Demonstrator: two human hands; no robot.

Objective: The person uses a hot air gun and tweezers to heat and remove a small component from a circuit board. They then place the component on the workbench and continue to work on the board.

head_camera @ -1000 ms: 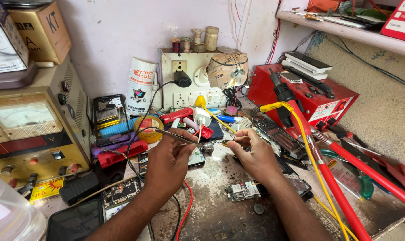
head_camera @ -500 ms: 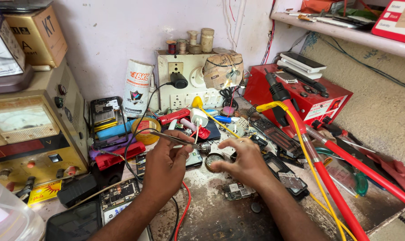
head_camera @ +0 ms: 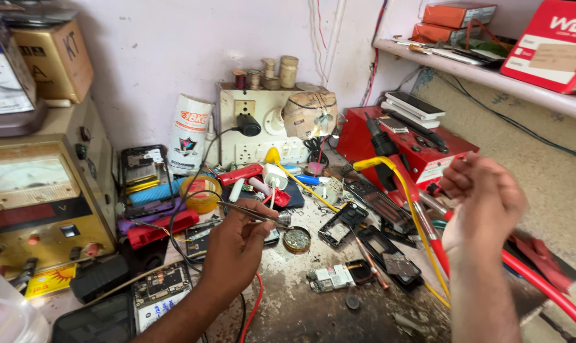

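A cluttered repair bench [head_camera: 313, 317], a red power unit [head_camera: 402, 149] toward its back right. The right hand [head_camera: 485, 197] hovers loosely curled, grasping nothing, over red cables [head_camera: 542, 286] by the right edge. The left hand [head_camera: 237, 244] pinches tweezers [head_camera: 253, 213] near the bench's centre, beside a small round tin [head_camera: 297, 239]; a slip could jab the tips into exposed circuit boards [head_camera: 329, 278].

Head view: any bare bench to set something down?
Bare patch: stained bench in front, between the left hand and the small loose circuit board. Crowded: around the white wall socket panel and red metal box.
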